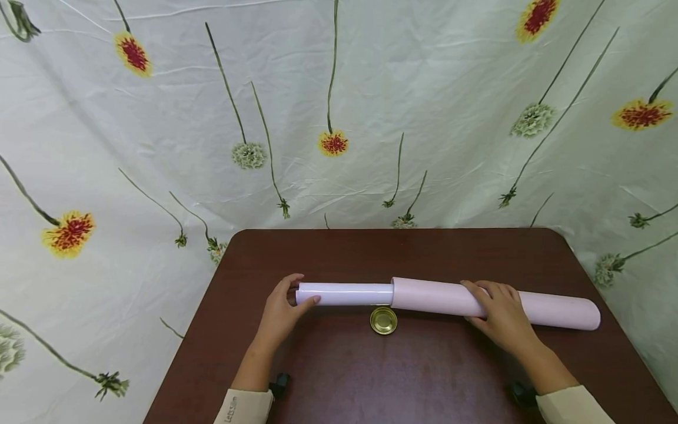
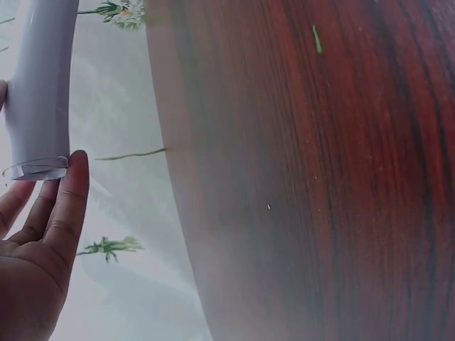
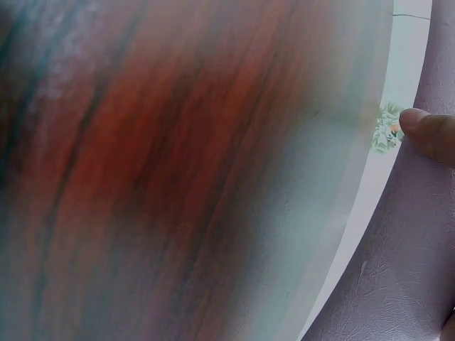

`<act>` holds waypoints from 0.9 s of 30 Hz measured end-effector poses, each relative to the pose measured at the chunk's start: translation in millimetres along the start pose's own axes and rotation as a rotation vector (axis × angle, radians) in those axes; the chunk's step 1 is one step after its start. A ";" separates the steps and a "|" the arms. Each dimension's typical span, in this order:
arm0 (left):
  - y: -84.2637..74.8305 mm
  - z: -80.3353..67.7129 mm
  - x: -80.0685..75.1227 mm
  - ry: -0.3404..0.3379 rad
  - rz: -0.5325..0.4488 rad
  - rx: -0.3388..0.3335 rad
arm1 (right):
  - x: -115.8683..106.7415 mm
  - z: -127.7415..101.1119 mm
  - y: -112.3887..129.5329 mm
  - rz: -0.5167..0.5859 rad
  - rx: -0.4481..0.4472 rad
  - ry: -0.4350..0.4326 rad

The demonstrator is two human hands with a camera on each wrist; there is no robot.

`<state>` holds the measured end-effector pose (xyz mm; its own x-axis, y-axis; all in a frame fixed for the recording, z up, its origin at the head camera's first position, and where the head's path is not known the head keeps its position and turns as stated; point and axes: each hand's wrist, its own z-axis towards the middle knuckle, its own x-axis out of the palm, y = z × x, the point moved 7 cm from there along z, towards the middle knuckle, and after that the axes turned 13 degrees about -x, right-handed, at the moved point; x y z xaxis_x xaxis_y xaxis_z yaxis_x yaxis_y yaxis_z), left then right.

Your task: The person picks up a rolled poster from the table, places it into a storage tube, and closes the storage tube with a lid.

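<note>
A floral cloth (image 1: pixel 339 106) is hung behind and beside a dark brown wooden table (image 1: pixel 434 377). Across the middle of the table a long pink tube (image 1: pixel 551 309) is laid on its side, running left to right, and a white paper roll (image 1: pixel 344 293) is seen sticking out of its left mouth. Just near of that mouth a small gold lid (image 1: pixel 384 320) is set flat on the wood.

The tube is covered from above by the right hand (image 1: pixel 500 315), whose fingers are curled over its middle to pin it down. The left end of the roll is taken by the left hand (image 1: pixel 281 312), thumb on the near side and fingers on the far side, clamped lightly around it; in the left wrist view the fingers look fairly straight along the roll's end, so the firmness of that grip cannot be told for sure.

The tube is judged stiff and light, and apt to roll, so it is best held across its middle. The roll is judged light, smooth and easily crushed, and is best taken gently near its free end.
</note>
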<state>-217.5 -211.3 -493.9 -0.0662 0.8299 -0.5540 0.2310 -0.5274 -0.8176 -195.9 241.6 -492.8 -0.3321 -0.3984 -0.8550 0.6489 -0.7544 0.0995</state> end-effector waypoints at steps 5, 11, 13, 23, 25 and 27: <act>-1.7 0.6 -0.4 -0.022 0.009 0.032 | -0.7 0.8 1.5 -0.001 -0.007 -0.004; -2.0 0.3 -0.6 -0.027 0.009 0.049 | 0.1 0.7 2.8 0.000 0.003 0.012; -2.2 -0.4 -0.5 -0.023 0.005 0.049 | 0.8 0.5 2.9 0.001 0.008 0.018; -2.4 -0.6 -2.2 -0.054 -0.019 0.059 | 2.1 0.5 3.1 0.005 0.023 0.028; -2.9 -1.1 -2.2 -0.056 -0.021 0.062 | 2.0 0.6 3.1 0.004 0.022 0.026; -3.6 -1.6 -1.7 -0.057 -0.018 0.065 | 1.9 0.7 3.3 0.003 0.021 0.024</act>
<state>-216.7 -210.5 -489.8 -0.1257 0.8284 -0.5458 0.1657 -0.5249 -0.8349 -194.9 238.0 -493.8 -0.3134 -0.3882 -0.8667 0.6355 -0.7639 0.1124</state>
